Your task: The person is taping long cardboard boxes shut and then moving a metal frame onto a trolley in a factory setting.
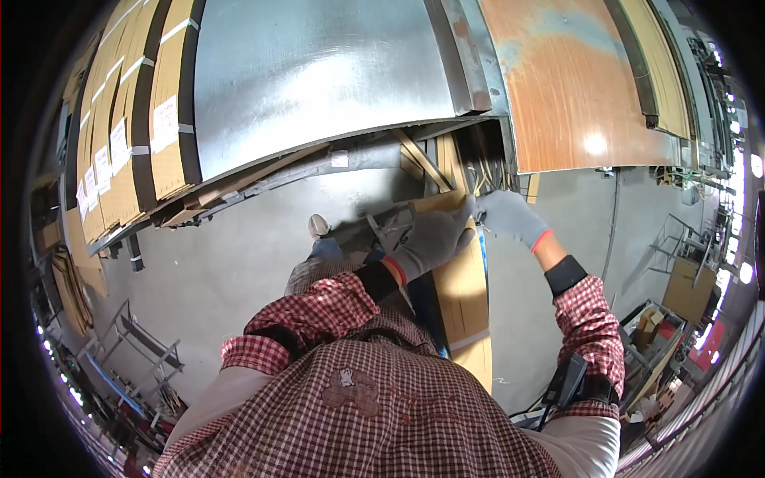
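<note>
A long, narrow cardboard carton (464,307) stretches from beside my body toward the bench, with a pale strap around its near part. My left hand (430,243), in a grey glove with a red cuff edge, closes over the carton's far part, its thumb and fingers pointing right. Just across from it, my right hand (510,217), gloved alike, bends inward at the carton's right edge. Its fingertips are pinched together close to the left hand's. Anything between them is too small to make out.
Ahead lies a metal-topped bench (319,72), with an orange-brown board (574,88) to its right. Strapped long cartons (171,103) stand on the left side. Thin strips (482,167) lie under the bench gap. Metal frames (147,338) stand on the floor at left.
</note>
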A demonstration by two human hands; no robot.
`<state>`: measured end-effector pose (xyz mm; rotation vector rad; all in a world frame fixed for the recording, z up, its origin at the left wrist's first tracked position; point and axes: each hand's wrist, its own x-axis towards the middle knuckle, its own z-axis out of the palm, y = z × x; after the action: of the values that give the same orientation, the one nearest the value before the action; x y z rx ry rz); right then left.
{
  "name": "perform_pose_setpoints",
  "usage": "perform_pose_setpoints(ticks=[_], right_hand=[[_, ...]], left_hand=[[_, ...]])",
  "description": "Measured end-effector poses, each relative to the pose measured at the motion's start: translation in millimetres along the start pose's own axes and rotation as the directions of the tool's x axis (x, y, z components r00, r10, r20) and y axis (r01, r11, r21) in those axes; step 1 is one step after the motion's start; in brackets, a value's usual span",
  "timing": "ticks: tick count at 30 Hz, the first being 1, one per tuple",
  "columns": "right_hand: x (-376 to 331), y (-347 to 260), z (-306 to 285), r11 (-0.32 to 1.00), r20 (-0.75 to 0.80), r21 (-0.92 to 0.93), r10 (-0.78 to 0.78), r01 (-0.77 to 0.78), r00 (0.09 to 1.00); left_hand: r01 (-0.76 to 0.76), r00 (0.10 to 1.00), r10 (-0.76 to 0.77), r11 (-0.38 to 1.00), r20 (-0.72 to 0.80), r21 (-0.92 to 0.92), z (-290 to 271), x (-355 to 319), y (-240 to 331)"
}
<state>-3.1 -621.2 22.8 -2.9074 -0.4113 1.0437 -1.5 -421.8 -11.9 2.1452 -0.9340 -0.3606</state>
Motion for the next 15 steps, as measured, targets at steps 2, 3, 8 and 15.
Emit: perform_pose_setpoints(ticks=[2,3,8,15], right_hand=[[13,22,43,0.965,0.061,-0.226,0.151,-0.134,0.987],[8,16,65,0.973,0.05,-0.14,0.19,-0.182,0.98],[-46,55,95,0.892,-0.139,0.269,0.41,-0.365,0.901],[-161,-64,68,0.008,0.22,0.974,0.219,-0.228,0.95]], left_hand=[[-0.094,0.994,0.089,0.993,-0.071,-0.078,14,-3,-3],[-0.021,0.996,0.018,0.999,0.083,0.042,2,-2,5],[-0.033,0.975,0.015,0.996,-0.223,-0.081,-49,-9,-34],[0.464,0.815,-0.451,0.132,0.364,-0.876,-32,-23,-58]])
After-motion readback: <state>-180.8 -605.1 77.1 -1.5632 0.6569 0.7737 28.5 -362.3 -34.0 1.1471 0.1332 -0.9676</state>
